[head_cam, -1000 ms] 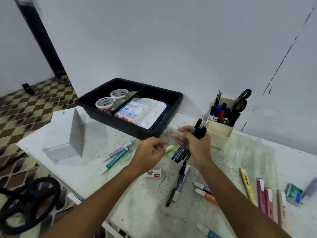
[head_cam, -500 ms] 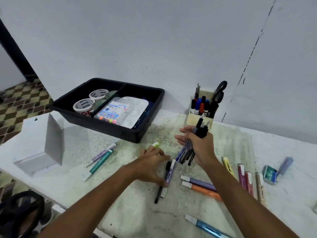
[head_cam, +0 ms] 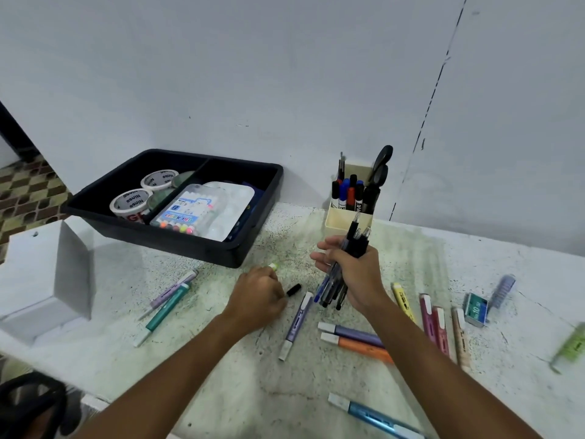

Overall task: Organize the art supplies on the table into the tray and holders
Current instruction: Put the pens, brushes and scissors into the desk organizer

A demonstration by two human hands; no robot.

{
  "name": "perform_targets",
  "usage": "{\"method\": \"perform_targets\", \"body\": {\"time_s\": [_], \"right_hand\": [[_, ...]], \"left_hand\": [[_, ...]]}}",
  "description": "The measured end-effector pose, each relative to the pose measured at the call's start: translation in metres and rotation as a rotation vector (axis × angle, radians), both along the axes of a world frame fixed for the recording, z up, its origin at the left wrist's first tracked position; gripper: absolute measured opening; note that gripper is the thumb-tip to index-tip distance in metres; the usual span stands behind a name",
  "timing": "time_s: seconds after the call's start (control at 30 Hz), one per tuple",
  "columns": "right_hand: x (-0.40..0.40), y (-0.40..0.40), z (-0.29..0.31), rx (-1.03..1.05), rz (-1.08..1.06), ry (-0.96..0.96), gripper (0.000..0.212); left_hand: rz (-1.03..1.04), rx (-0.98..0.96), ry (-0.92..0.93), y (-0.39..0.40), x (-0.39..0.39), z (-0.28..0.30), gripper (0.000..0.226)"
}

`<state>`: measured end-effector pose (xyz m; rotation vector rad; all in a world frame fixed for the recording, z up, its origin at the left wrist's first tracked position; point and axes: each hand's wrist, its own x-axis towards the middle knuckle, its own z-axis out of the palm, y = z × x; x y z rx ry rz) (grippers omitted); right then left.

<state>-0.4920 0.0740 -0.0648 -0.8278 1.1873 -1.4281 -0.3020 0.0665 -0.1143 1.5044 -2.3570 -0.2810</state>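
Since half a second ago the left hand (head_cam: 258,299) has been drawn back along the table (head_cam: 221,375) and closed on a black pen (head_cam: 293,289), whose tip shows just past the knuckles; a lime-green cap (head_cam: 273,266) shows above the fingers, though whether it is held cannot be told. The purple marker (head_cam: 296,324) that lay under that hand half a second ago is now seen uncovered, just to its right. A bundle of pens (head_cam: 340,274) is gripped in the right hand (head_cam: 354,274), tilted, its upper ends in front of the cream holder (head_cam: 343,221). The holder is stocked with markers and black scissors (head_cam: 381,167). Tape rolls (head_cam: 144,193) and a pack of colour pens (head_cam: 186,210) are held in the black tray (head_cam: 253,223) against the wall. Markers are scattered on the table: a lilac and a teal one (head_cam: 167,307) to the left, a purple and an orange one (head_cam: 364,345) between the forearms, a yellow, two pink and a peach one to the right, beside a small green box (head_cam: 476,310).
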Motion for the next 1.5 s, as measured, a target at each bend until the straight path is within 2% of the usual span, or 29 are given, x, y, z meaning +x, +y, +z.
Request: {"method": "perform_targets", "body": {"time_s": [0.07,0.17,0.23,0.3,0.5,0.67,0.77,0.83,0.87,0.93,1.0,1.03,1.1,1.23,1.3,1.4,1.5], "right_hand": [[-0.001,0.000,0.001,-0.003,-0.019,-0.019,0.019],[-0.003,-0.002,0.005,-0.005,-0.041,-0.085,0.017],[-0.003,-0.002,0.008,0.009,-0.033,-0.145,0.016],[0.000,-0.002,0.012,0.017,-0.022,-0.224,0.015],[0.004,-0.002,0.018,-0.022,-0.072,-0.394,0.015],[0.002,-0.003,0.019,-0.042,-0.102,-0.344,0.013],[-0.003,-0.003,0.026,-0.055,-0.090,-0.242,0.007],[-0.007,-0.005,0.035,-0.094,-0.084,-0.212,0.006],[-0.009,-0.006,0.040,-0.127,-0.079,-0.211,0.008],[-0.013,-0.009,0.052,-0.206,-0.052,-0.211,0.009],[-0.014,-0.009,0.059,-0.266,-0.013,-0.214,0.011],[-0.012,-0.008,0.060,-0.283,0.006,-0.206,0.012],[-0.006,-0.007,0.057,-0.295,0.016,-0.125,0.017],[-0.002,-0.012,0.047,-0.276,0.011,-0.029,0.019],[-0.007,-0.017,0.045,-0.269,0.047,-0.023,0.017],[-0.021,-0.031,0.043,-0.290,0.099,0.113,0.016],[-0.038,-0.051,0.054,-0.386,0.173,0.261,0.016]], "left_hand": [[0.095,-0.033,0.159,0.001,-0.006,0.003,0.013],[0.194,0.047,0.535,0.001,-0.017,0.021,0.008],[0.179,0.097,0.746,0.001,-0.030,0.036,0.005],[0.119,0.072,0.847,0.002,-0.045,0.047,0.009],[0.031,-0.077,0.794,-0.005,-0.074,0.057,0.024],[-0.070,-0.176,0.652,-0.010,-0.081,0.057,0.019],[-0.039,-0.162,0.706,-0.011,-0.079,0.053,0.015],[0.101,-0.039,0.964,-0.009,-0.080,0.054,0.012],[0.199,0.096,1.145,-0.009,-0.081,0.056,0.012],[0.351,0.502,1.462,-0.013,-0.082,0.056,0.019],[0.347,0.928,1.689,-0.016,-0.084,0.056,0.043],[0.287,1.074,1.788,-0.015,-0.086,0.057,0.054],[0.169,1.217,1.922,-0.012,-0.094,0.061,0.068],[0.175,1.195,1.935,-0.015,-0.103,0.066,0.073],[0.192,1.144,1.836,-0.020,-0.100,0.065,0.068],[0.173,0.874,1.461,-0.031,-0.091,0.072,0.050],[0.050,0.548,1.289,-0.049,-0.076,0.093,0.025]]}}
